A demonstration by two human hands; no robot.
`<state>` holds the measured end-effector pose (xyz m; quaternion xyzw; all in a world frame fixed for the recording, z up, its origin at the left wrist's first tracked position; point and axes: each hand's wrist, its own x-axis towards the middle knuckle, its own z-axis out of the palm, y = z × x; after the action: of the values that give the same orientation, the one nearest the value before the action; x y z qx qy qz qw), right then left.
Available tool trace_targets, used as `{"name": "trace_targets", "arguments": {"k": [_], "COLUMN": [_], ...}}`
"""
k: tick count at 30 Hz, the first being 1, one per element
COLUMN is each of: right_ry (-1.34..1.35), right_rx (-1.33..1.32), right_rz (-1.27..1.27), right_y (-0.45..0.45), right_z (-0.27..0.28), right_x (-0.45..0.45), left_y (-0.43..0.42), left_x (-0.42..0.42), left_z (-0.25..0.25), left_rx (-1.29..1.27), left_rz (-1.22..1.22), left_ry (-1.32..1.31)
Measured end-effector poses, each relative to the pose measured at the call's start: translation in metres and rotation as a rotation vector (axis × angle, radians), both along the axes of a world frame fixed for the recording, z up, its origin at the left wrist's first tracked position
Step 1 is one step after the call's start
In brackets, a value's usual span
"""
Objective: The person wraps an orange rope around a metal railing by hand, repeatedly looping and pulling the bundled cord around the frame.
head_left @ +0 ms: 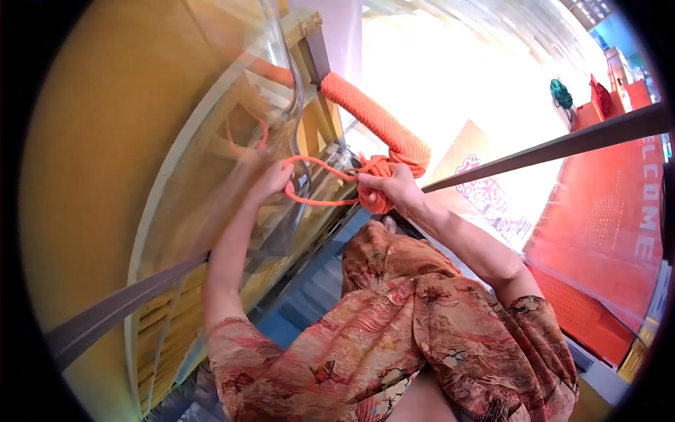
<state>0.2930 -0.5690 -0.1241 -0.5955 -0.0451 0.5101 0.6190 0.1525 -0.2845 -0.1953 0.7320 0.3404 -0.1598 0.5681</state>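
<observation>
Orange rope [373,111] is wound tightly in a long coil that slants down from the upper middle. At its lower end the rope bunches into a thick tangle [375,167]. My right hand [395,188] is closed on this bunch. A loop of the same rope [320,202] stretches leftward from there. Its far end is pinched in the fingers of my left hand [271,181], close to a clear, shiny panel [232,155]. Whatever lies inside the coil is hidden.
A dark bar [548,153] crosses at right, and another [126,309] at lower left. Beyond the right bar lies a red mat with "WELCOME" lettering [605,232]. A green yarn bundle [561,93] sits at upper right, near red boxes [589,114]. Yellow-brown surface [91,176] fills the left.
</observation>
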Motion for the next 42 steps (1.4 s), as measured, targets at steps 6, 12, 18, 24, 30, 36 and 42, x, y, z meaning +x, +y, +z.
{"name": "trace_targets", "arguments": {"k": [6, 12, 18, 24, 30, 36, 42], "right_ry": [0.002, -0.286, -1.010, -0.832, -0.434, 0.482, 0.450], "right_rx": [0.077, -0.073, -0.017, -0.137, -0.015, 0.218, 0.125], "right_rz": [-0.199, -0.130, 0.180, -0.060, -0.353, 0.326, 0.207], "right_y": [-0.012, 0.017, 0.034, -0.041, -0.029, 0.016, 0.028], "right_z": [0.007, -0.027, -0.035, 0.033, -0.040, -0.060, -0.140], "right_x": [-0.027, -0.047, -0.075, 0.005, 0.124, 0.144, 0.164], "left_y": [-0.028, -0.042, -0.096, -0.094, -0.112, -0.125, -0.161], "left_x": [0.000, 0.022, 0.052, 0.084, 0.125, 0.174, 0.194], "left_z": [0.045, 0.034, 0.044, 0.015, -0.022, -0.036, -0.077], "left_rx": [0.510, -0.186, -0.794, -0.582, -0.331, -0.123, -0.469], "left_rz": [-0.584, -0.431, 0.056, 0.038, 0.009, -0.081, 0.000], "left_ry": [0.572, 0.286, -0.087, -0.136, -0.223, -0.466, -0.752]}}
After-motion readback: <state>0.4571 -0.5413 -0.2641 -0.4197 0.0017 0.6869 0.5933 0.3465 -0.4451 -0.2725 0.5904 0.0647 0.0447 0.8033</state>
